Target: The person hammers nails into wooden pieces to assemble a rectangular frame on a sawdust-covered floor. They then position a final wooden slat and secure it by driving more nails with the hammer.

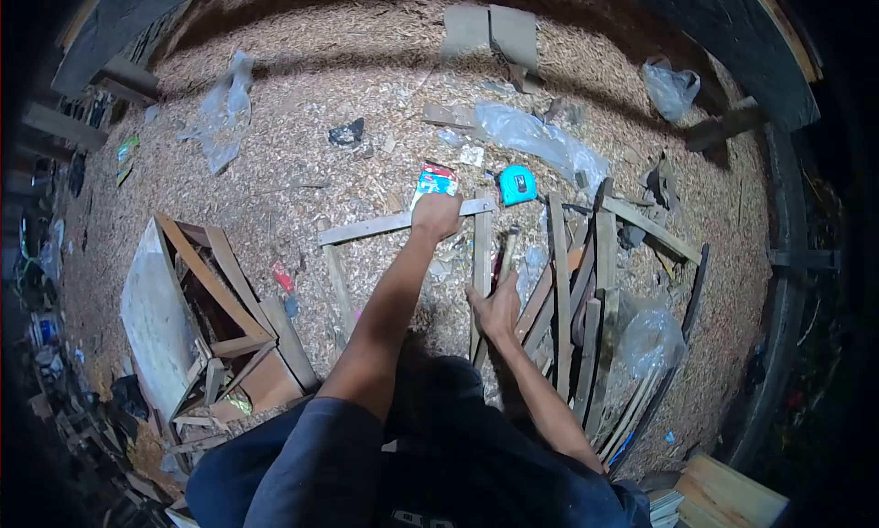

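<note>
My left hand [437, 216] is closed over a narrow wooden strip [371, 228] that lies crosswise in front of me. Right at its knuckles, a red, white and blue packet [436, 180] overlaps the hand. Under the strip's right end runs an upright slat [482, 249], forming a corner; another slat [336, 272] runs down from the left end. My right hand [499, 310] is closed round a slim, hammer-like tool [507, 251] with a pale shaft, pointing away from me beside the right slat. A turquoise tape measure [517, 185] sits just past the strip's right end.
Wood shavings cover the ground. A pile of loose slats [586, 299] lies at my right, with a clear plastic bag [648, 340] beside it. At my left stands a broken wooden frame with a pale panel [151, 317]. Plastic sheeting [540, 141] and cardboard [490, 33] lie farther off.
</note>
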The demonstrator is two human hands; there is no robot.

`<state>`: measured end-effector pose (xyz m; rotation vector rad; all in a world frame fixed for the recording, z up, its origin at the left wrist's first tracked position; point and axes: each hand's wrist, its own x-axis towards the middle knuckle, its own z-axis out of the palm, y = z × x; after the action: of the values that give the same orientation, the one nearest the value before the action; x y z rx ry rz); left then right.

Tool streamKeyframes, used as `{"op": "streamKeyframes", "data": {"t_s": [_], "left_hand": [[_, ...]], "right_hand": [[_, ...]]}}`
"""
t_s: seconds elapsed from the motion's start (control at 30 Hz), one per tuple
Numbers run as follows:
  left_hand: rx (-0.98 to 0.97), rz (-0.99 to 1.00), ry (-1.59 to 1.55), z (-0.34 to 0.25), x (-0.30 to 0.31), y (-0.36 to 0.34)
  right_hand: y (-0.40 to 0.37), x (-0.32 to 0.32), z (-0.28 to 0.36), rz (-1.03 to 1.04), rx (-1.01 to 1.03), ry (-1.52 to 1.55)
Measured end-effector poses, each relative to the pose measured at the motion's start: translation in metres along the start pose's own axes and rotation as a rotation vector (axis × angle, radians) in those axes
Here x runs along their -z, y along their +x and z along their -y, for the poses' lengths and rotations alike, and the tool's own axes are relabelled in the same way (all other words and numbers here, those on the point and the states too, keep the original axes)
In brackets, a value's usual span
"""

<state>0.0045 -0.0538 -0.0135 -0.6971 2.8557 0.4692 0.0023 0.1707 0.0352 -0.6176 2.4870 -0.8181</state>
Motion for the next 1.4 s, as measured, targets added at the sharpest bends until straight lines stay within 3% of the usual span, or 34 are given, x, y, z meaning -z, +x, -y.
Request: {"op": "streamKeyframes", "data": {"t_s": [0.1, 0.27, 0.43, 0.5, 0.63, 0.7, 0.87, 1.03, 1.37, 1.4], "left_hand": [[-0.024, -0.005, 0.007, -0.001, 0.008, 0.002], [-0.062, -0.042, 0.006, 0.002, 0.003, 0.000], [-0.079, -0.154, -0.132, -0.003, 0.019, -0.008], [-0.033, -0.095, -0.161, -0.006, 0.021, -0.008], [-0.055, -0.282, -0.297, -0.003, 0.013, -0.002], [0.103, -0.390, -0.323, -0.004, 0.011, 0.012], [0.475, -0.396, -0.416, -0.025, 0.020, 0.030], [0.577, -0.369, -0.458, -0.024, 0.013, 0.041], [0.629, -0.518, -0.165, -0.033, 0.016, 0.043], [0.625, -0.537, -0.155, -0.033, 0.011, 0.046]], "right_hand": [[0.001, 0.004, 0.005, 0.056, -0.048, -0.061], [0.004, -0.004, -0.008, -0.021, 0.149, -0.034], [0.015, 0.013, -0.024, 0.013, 0.187, -0.072], [0.019, 0.017, -0.030, -0.029, 0.341, -0.056], [0.014, 0.014, -0.029, -0.018, 0.207, -0.016], [0.012, 0.010, -0.027, -0.051, 0.184, 0.006], [0.011, 0.007, -0.029, -0.108, 0.131, -0.009], [0.011, 0.010, -0.028, -0.036, 0.051, 0.060], [0.016, 0.026, -0.011, -0.155, 0.093, -0.080], [0.020, 0.034, -0.001, -0.090, 0.038, 0.046]]}}
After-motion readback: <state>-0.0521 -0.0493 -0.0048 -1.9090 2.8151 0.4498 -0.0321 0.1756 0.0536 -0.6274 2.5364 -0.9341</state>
